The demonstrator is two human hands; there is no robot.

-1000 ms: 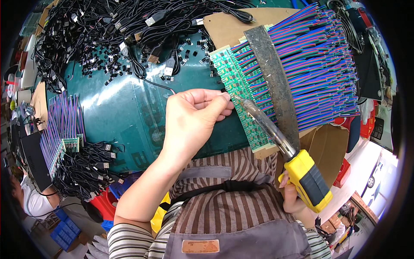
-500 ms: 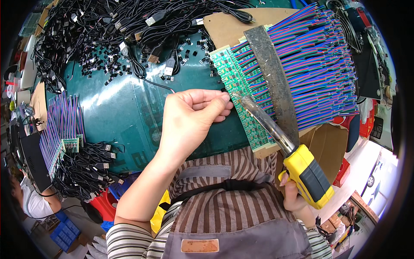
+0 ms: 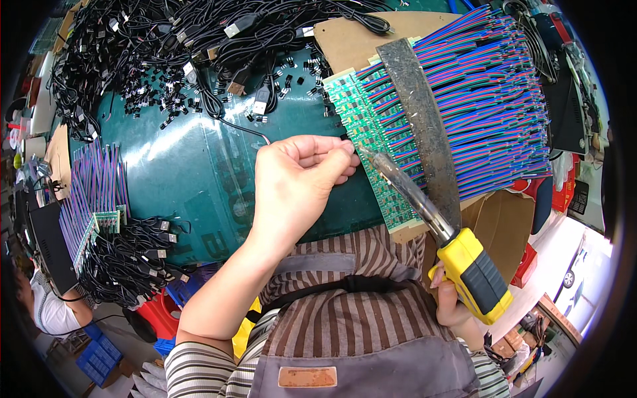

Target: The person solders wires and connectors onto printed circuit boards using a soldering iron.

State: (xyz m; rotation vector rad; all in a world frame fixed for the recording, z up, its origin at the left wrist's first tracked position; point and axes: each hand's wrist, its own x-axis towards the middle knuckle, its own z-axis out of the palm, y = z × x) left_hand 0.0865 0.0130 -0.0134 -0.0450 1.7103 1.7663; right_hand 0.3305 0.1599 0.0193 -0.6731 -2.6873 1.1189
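Note:
My left hand (image 3: pixel 295 182) is closed in a pinch at the left edge of a row of green circuit boards (image 3: pixel 355 109). A black USB cable (image 3: pixel 240 128) runs in behind this hand, and a small dark end shows by the fingertips; the grip itself is mostly hidden. Wrapped round the handle of a yellow and black soldering gun (image 3: pixel 474 272), my right hand (image 3: pixel 452 302) is partly covered by it. The gun's metal tip meets the boards just right of my left fingertips. Across the boards' multicoloured wires (image 3: pixel 491 113) lies a dark metal bar (image 3: pixel 424 126).
A brown board (image 3: pixel 345 40) lies under the circuit boards on the green mat (image 3: pixel 179 172). Heaped black USB cables (image 3: pixel 159 40) fill the back left. More boards with purple wires (image 3: pixel 96 179) are at the left. An open cardboard box (image 3: pixel 504 225) stands at the right.
My left hand has shifted very slightly to the right. The soldering gun's body has dipped a little, its tip staying at the boards' edge.

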